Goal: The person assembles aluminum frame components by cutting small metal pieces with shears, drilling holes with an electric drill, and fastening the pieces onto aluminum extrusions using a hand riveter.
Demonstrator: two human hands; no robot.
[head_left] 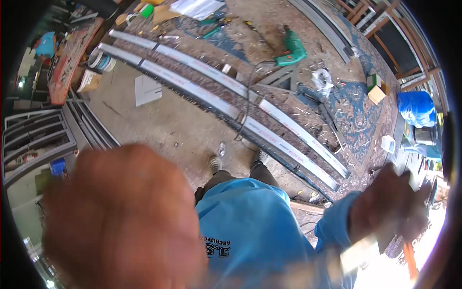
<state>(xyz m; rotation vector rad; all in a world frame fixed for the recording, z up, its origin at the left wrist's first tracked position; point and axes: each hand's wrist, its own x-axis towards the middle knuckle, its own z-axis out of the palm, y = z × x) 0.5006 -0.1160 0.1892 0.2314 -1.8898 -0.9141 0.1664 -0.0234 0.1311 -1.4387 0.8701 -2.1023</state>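
Observation:
Very close to the camera, my left hand (127,216) fills the lower left as a blurred, closed fist. Whatever it may hold is hidden. My right hand (390,204), at the end of a blue sleeve, is raised at the right and smeared by motion, so its fingers cannot be made out. Below it are a blurred pale strip (358,255) and an orange streak (410,260); I cannot tell whether the hand holds either. On the floor ahead lie two long metal profiles, the farther one (207,71) and the nearer one (192,97), both with printed film.
A green power drill (291,50) lies beyond the profiles, its cord crossing them. Nearby are a triangular metal square (281,79), a crumpled plastic bag (322,81) and a small box (376,91). Metal frames (38,139) stand at left, a blue container (416,108) at right.

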